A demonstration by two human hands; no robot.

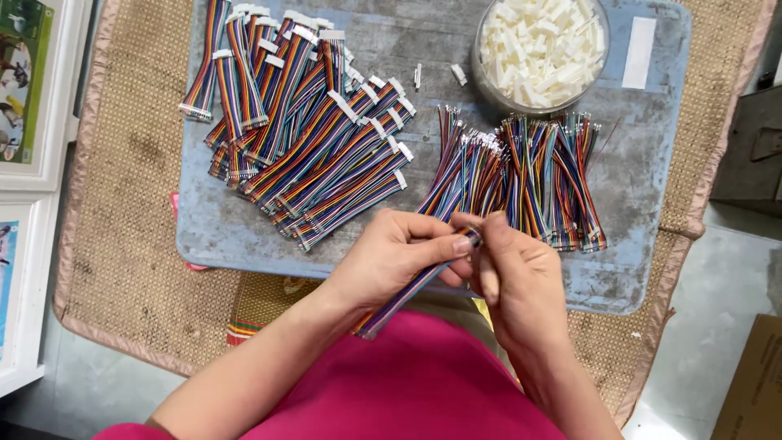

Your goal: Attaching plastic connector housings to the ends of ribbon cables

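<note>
Two hands point(456, 261) pinch one striped cable point(411, 289) over a grey counter point(643, 187) on a woven mat point(122, 228); the cable slants from near left to far right.

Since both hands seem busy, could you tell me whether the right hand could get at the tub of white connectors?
Probably yes: nothing stands between the right hand and the tub, only flat loose wires, but it is pinching the ribbon cable.

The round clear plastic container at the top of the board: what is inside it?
The round clear plastic container is piled with small white plastic connector housings. Its bottom is covered by them, so deeper contents cannot be seen.
</note>
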